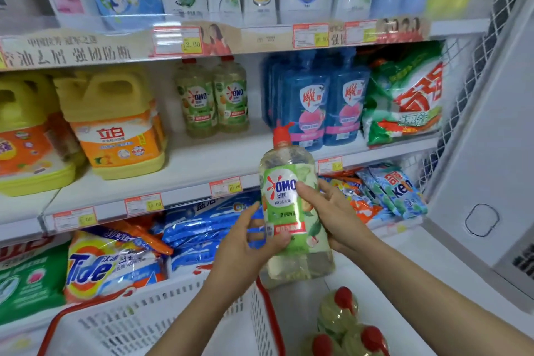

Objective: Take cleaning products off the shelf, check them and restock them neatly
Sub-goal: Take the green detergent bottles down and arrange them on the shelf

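Bottle: you hold it upright, red cap up, in front of the middle shelf.
Left hand: grips its lower left side.
Right hand: grips the right side, thumb on label.
Shelf: two matching bottles standing there.
Basket: under your left arm.

Item: left hand and right hand, both bare. Forearms uncovered along their whole visible length. Fingers slender, nails trimmed short.
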`<state>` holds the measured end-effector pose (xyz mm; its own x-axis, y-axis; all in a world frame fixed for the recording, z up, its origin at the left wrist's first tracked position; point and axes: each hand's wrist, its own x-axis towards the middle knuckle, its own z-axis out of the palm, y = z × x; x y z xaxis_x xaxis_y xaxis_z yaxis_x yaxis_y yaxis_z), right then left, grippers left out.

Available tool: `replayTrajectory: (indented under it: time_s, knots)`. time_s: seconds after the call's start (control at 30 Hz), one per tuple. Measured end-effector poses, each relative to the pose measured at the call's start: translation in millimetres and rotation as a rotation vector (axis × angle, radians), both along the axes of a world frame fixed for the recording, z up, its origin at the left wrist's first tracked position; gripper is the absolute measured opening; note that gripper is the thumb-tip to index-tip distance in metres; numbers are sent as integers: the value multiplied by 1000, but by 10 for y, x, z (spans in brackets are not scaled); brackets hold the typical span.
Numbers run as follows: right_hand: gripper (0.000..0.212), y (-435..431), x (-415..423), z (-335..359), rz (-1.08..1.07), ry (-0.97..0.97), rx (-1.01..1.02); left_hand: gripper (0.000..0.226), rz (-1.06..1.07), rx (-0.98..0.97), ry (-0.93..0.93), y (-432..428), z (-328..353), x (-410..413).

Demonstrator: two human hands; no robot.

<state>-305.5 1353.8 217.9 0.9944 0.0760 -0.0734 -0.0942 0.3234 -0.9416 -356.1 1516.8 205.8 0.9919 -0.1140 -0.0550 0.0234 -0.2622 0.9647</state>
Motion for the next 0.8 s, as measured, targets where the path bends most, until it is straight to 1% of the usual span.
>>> replayTrajectory:
  time_s: [0.07,0.1,0.13,0.17,0.2,0.27,0.3,0.33,0.37,0.4,0.43,0.5,0.57,0.63,0.67,0.7,0.77,0.8]
  knots:
    - [54,-4,-24,-31,-125,9,-38,76,-3,80,-43,-203,-23,-1]
    - [55,-5,-45,-45,-144,14,-74,79,2,124,-61,-312,-53,0]
    - [52,-18,-71,-41,-143,13,-113,83,24,149,-66,-395,-82,9]
    - [47,-57,-103,-3,-129,5,-159,86,47,126,-54,-445,-103,17]
    - [42,-124,-115,50,-109,-6,-216,86,60,35,-21,-465,-111,19]
    - [40,-316,-81,122,-53,-48,-317,79,29,-272,97,-450,-147,42]
    - [44,-397,-58,146,-15,-58,-344,73,-4,-438,181,-433,-157,53]
    - [52,-455,-46,157,24,-45,-369,70,-58,-592,271,-431,-151,42]
    - [63,-484,-35,145,61,-13,-389,72,-129,-698,332,-432,-134,23]
    - [70,-491,-35,119,91,26,-393,76,-196,-763,364,-439,-127,9]
    - [72,-479,-59,101,113,54,-376,79,-246,-800,377,-451,-137,3]
    - [68,-469,-79,83,105,56,-347,84,-277,-825,384,-467,-177,9]
    - [67,-530,-57,83,97,31,-381,82,-250,-791,357,-476,-193,6]
    - [75,-591,-43,119,124,-4,-435,77,-154,-683,287,-483,-185,11]
    - [81,-598,-37,130,130,2,-437,79,-77,-576,236,-496,-170,2]
    - [83,-584,-41,131,130,4,-428,83,0,-432,173,-513,-172,1]
    - [68,-493,-85,83,121,-15,-407,89,124,-110,44,-524,-203,-22]
    - [60,-454,-83,21,88,-24,-394,90,148,4,-2,-513,-216,-42]
